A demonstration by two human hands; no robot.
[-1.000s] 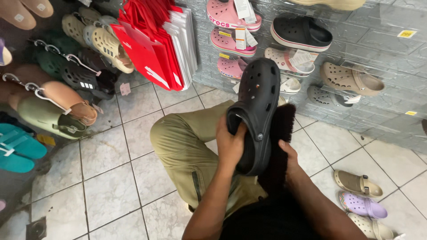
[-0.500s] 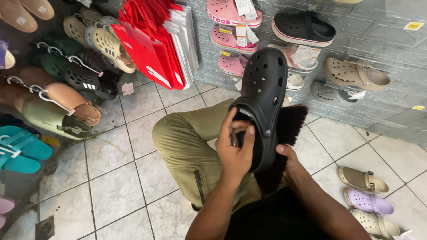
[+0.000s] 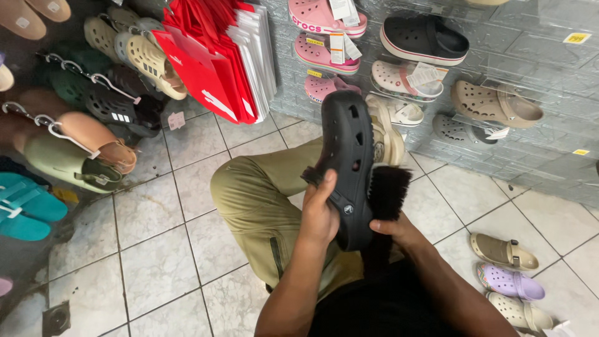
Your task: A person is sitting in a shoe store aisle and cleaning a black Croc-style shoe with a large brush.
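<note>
— Head view first: what's biggest?
— Grey brick-pattern wall [image 3: 499, 56] hung with clogs, then the tiled floor [image 3: 156, 249]. A bunch of red paper bags [image 3: 206, 68] with white sides hangs at upper middle; small yellow tags [image 3: 575, 38] sit on the wall at right — two that I can count.
— And the hands?
— Left hand [image 3: 321, 215] is clamped round the heel of a black clog [image 3: 349, 156], held upright over the knee in olive trousers [image 3: 262, 193]. Right hand [image 3: 399, 229] is closed on a black brush [image 3: 387, 190] touching the clog's sole side; its handle is hidden.
— Loose shoes?
— Three small clogs on the floor [image 3: 508, 281] at right, the lowest cut off
</note>
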